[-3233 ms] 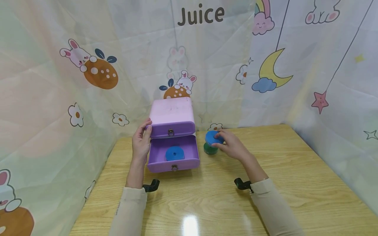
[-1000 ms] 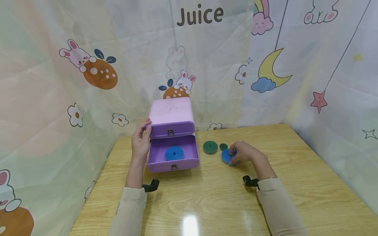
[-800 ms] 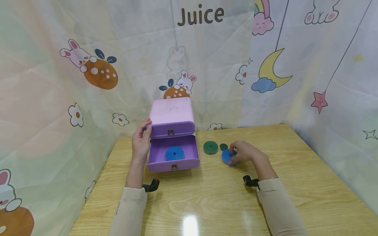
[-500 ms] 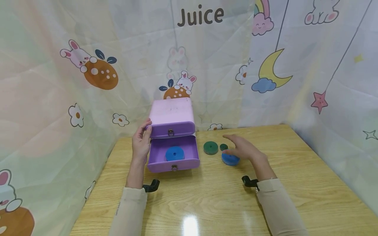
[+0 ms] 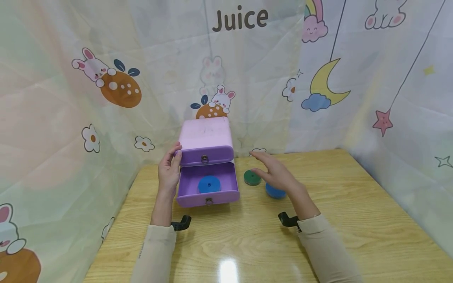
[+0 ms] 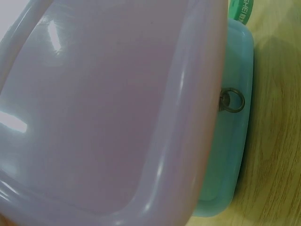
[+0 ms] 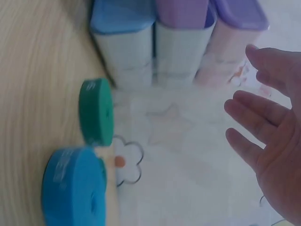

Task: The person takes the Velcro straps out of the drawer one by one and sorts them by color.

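A pink storage box with purple drawers [image 5: 206, 133] stands toward the back of the table. Its lower visible drawer [image 5: 226, 196] is pulled out, with a round blue disc [image 5: 207, 184] inside that has a small centre hole. My left hand [image 5: 169, 171] holds the box's left front edge, thumb at the front. My right hand [image 5: 277, 171] hovers with its fingers spread, holding nothing, beside a green disc [image 5: 252, 180]. Another blue disc [image 5: 275, 192] lies partly under that hand in the head view. A small green disc [image 7: 103, 175] shows behind it in the right wrist view.
A blue-green bottom drawer [image 6: 230, 141] with a ring pull appears in the left wrist view. The wooden table [image 5: 230, 239] meets a printed cloth backdrop [image 5: 262, 118] behind and at the sides.
My right hand carried the blue disc from above the green disc to the table at the right, let it go, then moved back left with fingers spread. My left hand stayed put.
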Demonstrator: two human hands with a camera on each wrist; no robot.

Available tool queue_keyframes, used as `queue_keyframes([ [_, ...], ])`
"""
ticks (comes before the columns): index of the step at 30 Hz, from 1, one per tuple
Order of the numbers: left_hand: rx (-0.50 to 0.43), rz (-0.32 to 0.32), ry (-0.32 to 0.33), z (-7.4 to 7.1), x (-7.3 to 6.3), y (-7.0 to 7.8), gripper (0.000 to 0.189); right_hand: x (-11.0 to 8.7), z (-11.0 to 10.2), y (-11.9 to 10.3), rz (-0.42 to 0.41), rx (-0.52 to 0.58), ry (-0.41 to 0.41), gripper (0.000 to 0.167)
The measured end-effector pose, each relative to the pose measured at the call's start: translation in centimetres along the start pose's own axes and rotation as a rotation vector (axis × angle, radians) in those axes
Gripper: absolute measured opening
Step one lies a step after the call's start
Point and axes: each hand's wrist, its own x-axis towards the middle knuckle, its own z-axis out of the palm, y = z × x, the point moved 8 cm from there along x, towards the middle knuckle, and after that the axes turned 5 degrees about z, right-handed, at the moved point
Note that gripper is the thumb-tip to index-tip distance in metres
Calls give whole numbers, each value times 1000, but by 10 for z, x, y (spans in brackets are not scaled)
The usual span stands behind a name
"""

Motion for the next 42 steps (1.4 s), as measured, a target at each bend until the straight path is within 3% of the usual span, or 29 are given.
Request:
queue_keyframes([
  [7,-7,1,-5,1,0,1,34,6,3,-24,-28,44,0,58],
  [21,5,10,-15,1,0,2,35,15,28,-45,-118,13,-42,53],
  [27,-1,-8,-12,-1,1,0,35,18,40,-53,-113,1,-80,48],
  [33,3,-26,-6,-1,1,0,35,20,53,-61,-118,-24,-137,56],
  [42,-9,-2,-11,0,1,0,35,22,59,-67,-115,-9,-155,55],
])
